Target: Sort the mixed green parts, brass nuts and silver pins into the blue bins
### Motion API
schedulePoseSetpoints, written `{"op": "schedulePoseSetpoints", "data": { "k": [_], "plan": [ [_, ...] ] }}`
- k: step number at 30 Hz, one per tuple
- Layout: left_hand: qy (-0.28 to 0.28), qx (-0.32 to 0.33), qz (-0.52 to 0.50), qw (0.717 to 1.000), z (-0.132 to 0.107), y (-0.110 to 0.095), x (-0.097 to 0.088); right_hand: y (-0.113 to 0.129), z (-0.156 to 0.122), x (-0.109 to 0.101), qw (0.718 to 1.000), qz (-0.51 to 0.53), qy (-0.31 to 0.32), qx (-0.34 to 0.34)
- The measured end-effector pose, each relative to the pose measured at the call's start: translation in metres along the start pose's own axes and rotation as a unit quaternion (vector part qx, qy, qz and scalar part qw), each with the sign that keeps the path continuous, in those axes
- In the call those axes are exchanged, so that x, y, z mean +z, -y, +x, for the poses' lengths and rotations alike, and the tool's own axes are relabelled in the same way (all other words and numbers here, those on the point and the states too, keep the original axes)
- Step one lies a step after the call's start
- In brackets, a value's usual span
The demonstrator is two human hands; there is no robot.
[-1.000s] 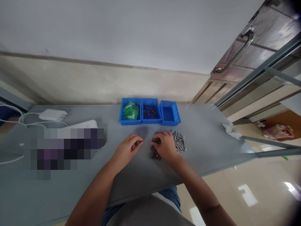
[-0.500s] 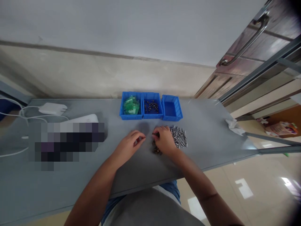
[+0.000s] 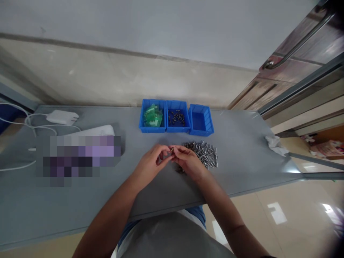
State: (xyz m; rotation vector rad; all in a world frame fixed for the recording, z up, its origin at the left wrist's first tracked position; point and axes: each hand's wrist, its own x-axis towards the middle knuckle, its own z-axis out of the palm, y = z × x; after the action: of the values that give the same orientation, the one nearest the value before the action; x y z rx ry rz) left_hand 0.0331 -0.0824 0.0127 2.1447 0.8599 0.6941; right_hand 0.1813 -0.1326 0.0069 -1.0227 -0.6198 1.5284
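My left hand (image 3: pixel 152 162) and my right hand (image 3: pixel 187 160) meet fingertip to fingertip just above the grey table (image 3: pixel 242 157). Both are pinched on a small part between them, too small to make out. My right hand covers most of a pile of small dark parts (image 3: pixel 180 170). To its right lies a heap of silver pins (image 3: pixel 204 153). Behind the hands stand three blue bins in a row: the left bin (image 3: pixel 152 116) holds green pieces, the middle bin (image 3: pixel 177 117) holds dark parts, and the right bin (image 3: pixel 201 120) looks empty.
A white power adapter (image 3: pixel 63 116) with its cable lies at the back left, beside a blurred-out patch. A crumpled white tissue (image 3: pixel 275 144) sits near the table's right edge. A wall runs behind the table, and a door with a metal handle (image 3: pixel 295 43) stands at right.
My right hand lifted off the dark pile and moved left; my left hand rose to meet it. The two now pinch together where before they were apart.
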Motion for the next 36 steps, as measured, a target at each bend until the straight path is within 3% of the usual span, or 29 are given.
{"op": "schedulePoseSetpoints", "data": {
  "k": [8,16,20,25,27,29,33,36],
  "plan": [
    [-0.026,0.052,0.023,0.998,0.001,-0.004,-0.004,-0.003,-0.002,0.006,1.000,0.002,-0.001,0.011],
    [-0.019,0.040,0.034,0.998,0.001,0.002,-0.004,-0.006,0.000,0.002,0.992,-0.094,-0.061,-0.066],
    [-0.013,0.031,0.032,0.999,0.000,0.005,-0.002,0.000,-0.004,0.009,0.970,-0.181,-0.107,-0.124],
    [-0.001,0.038,0.014,0.999,0.000,0.008,-0.002,0.009,-0.014,0.021,0.914,-0.315,-0.111,-0.232],
    [0.004,0.036,0.005,0.999,0.000,0.007,-0.003,0.010,-0.016,0.022,0.907,-0.322,-0.115,-0.245],
    [-0.006,0.031,-0.002,1.000,0.000,0.005,-0.005,0.007,-0.016,0.020,0.924,-0.284,-0.119,-0.227],
    [-0.024,0.021,0.006,0.999,-0.001,-0.002,-0.007,-0.007,-0.006,0.012,0.978,-0.134,-0.094,-0.126],
    [-0.013,0.022,0.003,1.000,-0.002,-0.003,-0.009,-0.010,-0.004,0.008,0.991,-0.069,-0.084,-0.081]
  ]
}}
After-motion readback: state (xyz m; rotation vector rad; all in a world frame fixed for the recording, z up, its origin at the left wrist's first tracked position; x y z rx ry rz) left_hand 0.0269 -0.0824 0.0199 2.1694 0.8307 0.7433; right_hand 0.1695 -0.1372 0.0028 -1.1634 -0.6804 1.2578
